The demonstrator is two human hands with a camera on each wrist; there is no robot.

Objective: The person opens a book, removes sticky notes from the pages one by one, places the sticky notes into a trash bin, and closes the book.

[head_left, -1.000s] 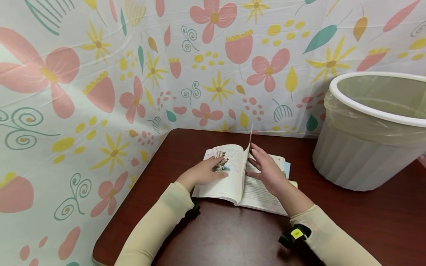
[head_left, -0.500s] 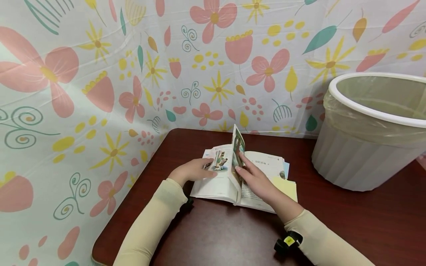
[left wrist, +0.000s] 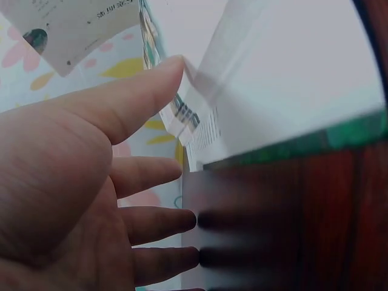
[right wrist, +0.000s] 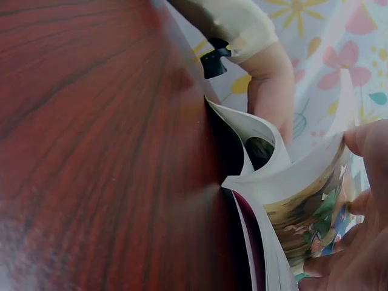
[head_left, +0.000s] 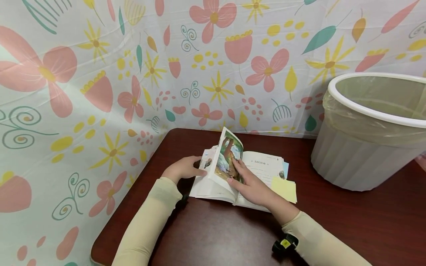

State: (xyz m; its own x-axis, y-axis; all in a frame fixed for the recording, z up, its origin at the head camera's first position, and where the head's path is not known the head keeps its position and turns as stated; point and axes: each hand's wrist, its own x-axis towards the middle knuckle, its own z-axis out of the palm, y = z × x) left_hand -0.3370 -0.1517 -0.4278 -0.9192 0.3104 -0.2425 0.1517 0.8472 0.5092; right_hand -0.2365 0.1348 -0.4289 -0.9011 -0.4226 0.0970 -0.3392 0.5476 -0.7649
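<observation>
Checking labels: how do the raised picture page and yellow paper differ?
The picture page stands tilted; the yellow paper lies flat. The picture page bears a colourful illustration; the yellow paper looks plain. The picture page looks larger than the yellow paper. Both look like paper.

This looks like a desk corner for reading; whether it belongs to a home or an office cannot be told. The dark red-brown wood-grain desk (head_left: 213, 236) has a rounded near-left corner. A creased white sheet (head_left: 217, 74), printed with flowers and leaves, hangs along its left and far edges. An open printed book (head_left: 227, 155) with a yellow sticky note (head_left: 284, 188) lies toward the far-left corner. Toward the far edge's right end stands a ribbed waste bin (head_left: 352, 162) with a translucent liner (head_left: 366, 129). A yellow-labelled black wrist camera (head_left: 285, 244) marks a recording set-up.
</observation>
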